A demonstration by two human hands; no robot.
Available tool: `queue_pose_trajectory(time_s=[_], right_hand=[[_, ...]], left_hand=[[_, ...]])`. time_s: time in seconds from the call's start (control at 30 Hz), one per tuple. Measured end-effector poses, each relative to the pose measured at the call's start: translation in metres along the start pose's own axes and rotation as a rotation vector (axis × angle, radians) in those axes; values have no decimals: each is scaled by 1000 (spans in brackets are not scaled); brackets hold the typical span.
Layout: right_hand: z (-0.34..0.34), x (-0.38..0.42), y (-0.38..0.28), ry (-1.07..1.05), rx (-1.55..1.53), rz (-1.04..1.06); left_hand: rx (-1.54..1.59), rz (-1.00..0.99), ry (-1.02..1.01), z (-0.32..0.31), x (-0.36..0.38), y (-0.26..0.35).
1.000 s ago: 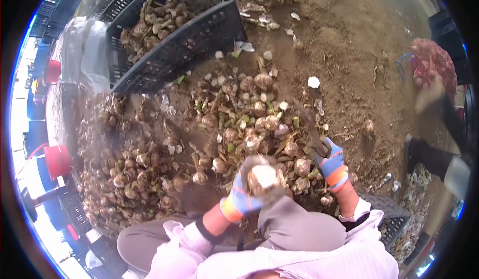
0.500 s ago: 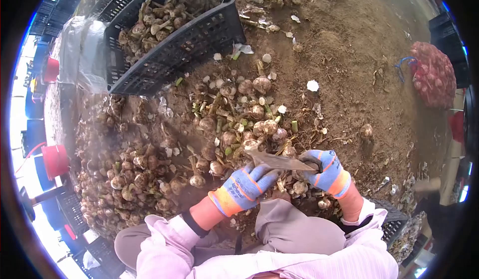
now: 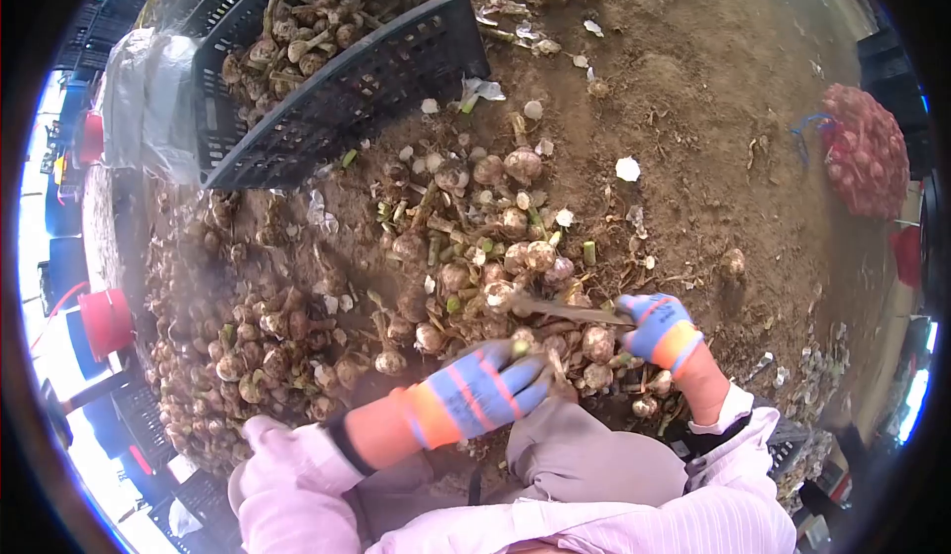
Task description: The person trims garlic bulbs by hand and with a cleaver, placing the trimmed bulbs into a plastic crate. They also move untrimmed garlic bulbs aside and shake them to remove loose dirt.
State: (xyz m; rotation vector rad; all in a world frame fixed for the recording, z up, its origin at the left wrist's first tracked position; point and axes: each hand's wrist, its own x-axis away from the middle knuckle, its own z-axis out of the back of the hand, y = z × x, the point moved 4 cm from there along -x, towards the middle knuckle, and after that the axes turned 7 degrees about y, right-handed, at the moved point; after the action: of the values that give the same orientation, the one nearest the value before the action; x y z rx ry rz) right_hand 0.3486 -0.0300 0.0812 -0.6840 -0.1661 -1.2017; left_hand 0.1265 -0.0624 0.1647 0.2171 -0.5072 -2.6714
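Note:
My right hand (image 3: 658,332), in a blue and orange glove, is closed around the handle end of a knife (image 3: 570,310). Its dirty brown blade points left, above loose garlic bulbs (image 3: 598,344). My left hand (image 3: 487,391), gloved alike and slightly blurred, is above my lap with fingers stretched toward the garlic. Thumb and fingers look apart, and I see nothing held between them. A garlic stem (image 3: 558,368) lies just beyond the fingertips. More bulbs and cut stalks (image 3: 436,249) are spread on the soil ahead of both hands.
A black crate (image 3: 347,89) of garlic with stalks stands at the upper left, plastic sheeting (image 3: 154,103) on its side. A garlic heap (image 3: 253,351) lies left. Far right sits a red mesh sack (image 3: 864,150); a red bucket (image 3: 106,322) is at the left edge.
My left hand has moved down and away from the knife, its fingers loosening. My right hand, still gripping the knife, has shifted slightly right.

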Motion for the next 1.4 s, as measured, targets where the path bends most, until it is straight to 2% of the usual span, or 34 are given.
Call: queue_pose_trajectory(time_s=[0.03, 0.07, 0.1, 0.13, 0.17, 0.2, 0.23, 0.27, 0.33, 0.37, 0.4, 0.43, 0.47, 0.5, 0.53, 0.57, 0.6, 0.67, 0.7, 0.73, 0.77, 0.8, 0.83, 0.87, 0.9, 1.0, 1.03, 1.1, 1.13, 1.2, 1.23, 1.27, 1.33, 1.4], right_hand=[[-6, 7, 17, 56, -168, -76], [-13, 10, 28, 106, -335, -141], [-22, 7, 34, 128, -644, -216], [-15, -3, 28, 135, -645, -210], [4, -24, 14, 276, -524, -112], [20, -45, 2, 415, -403, -16], [25, -71, -5, 466, -301, 47], [25, -101, -11, 512, -201, 110], [22, -157, -24, 525, -54, 251], [17, -185, -32, 378, -29, 199], [11, -204, -38, 229, -2, 148], [4, -216, -40, 222, -1, 156], [-6, -226, -40, 181, 54, 133], [-12, -231, -41, 140, 111, 108], [-9, -225, -44, 137, 116, 113], [-1, -211, -47, 179, -112, 89], [7, -197, -50, 224, -337, 65], [2, -157, -58, 64, -1359, -59], [6, -135, -66, -78, -1656, -122], [16, -111, -85, -217, -1849, 50], [25, -81, -99, -336, -1943, -75], [21, -68, -99, -349, -1938, -123], [18, -54, -100, -362, -1933, -173], [15, -43, -101, -339, -1972, -307], [11, -36, -99, -329, -1975, -308], [6, -16, -92, -369, -2035, -383], [16, -10, -86, -192, -1798, -340], [20, -3, -74, 206, -1308, -186], [20, 7, -72, 205, -1306, -182], [35, 23, -81, 295, -441, 186], [33, 27, -86, 271, -271, 252], [38, 28, -91, 269, -271, 254], [43, 29, -106, 100, 9, 333], [41, 31, -106, 108, -18, 352]], left_hand=[[-52, 44, 137, 12, 10, -5], [-62, 125, 62, 19, 24, -14], [57, 242, -5, 23, 48, -32], [59, 491, -79, 19, 83, -50], [-4, 819, -353, 15, 126, -69], [-153, 975, -354, 33, 163, -79], [-216, 1206, -569, 38, 216, -89], [-283, 1409, -938, 42, 266, -95], [-312, 1510, -1208, 51, 326, -86], [-312, 1517, -1212, 50, 330, -84], [-214, 1531, -1108, 57, 296, -82], [-115, 1544, -999, 57, 269, -78], [-9, 1410, -824, 44, 252, -77], [119, 1270, -517, 32, 231, -76], [285, 1216, -361, 26, 198, -78], [452, 1254, -259, 17, 170, -82], [450, 1174, -70, -10, 158, -89], [716, 1159, 360, -27, 103, -87], [804, 1132, 539, -27, 73, -82], [808, 1129, 656, -17, 47, -72], [812, 917, 782, -28, 30, -69], [809, 704, 898, -39, 19, -64], [944, 810, 882, -49, 15, -60], [947, 802, 876, -59, 17, -56], [1162, 795, 888, -77, 19, -55], [1246, 671, 899, -92, 29, -45], [1653, 780, 951, -99, 33, -45], [2065, 876, 982, -107, 38, -41], [2007, 846, 973, -106, 40, -37], [1890, 791, 956, -100, 43, -33], [1888, 793, 941, -101, 43, -30], [1906, 802, 929, -101, 41, -27], [1933, 817, 914, -102, 37, -21], [1947, 836, 902, -104, 37, -18]])
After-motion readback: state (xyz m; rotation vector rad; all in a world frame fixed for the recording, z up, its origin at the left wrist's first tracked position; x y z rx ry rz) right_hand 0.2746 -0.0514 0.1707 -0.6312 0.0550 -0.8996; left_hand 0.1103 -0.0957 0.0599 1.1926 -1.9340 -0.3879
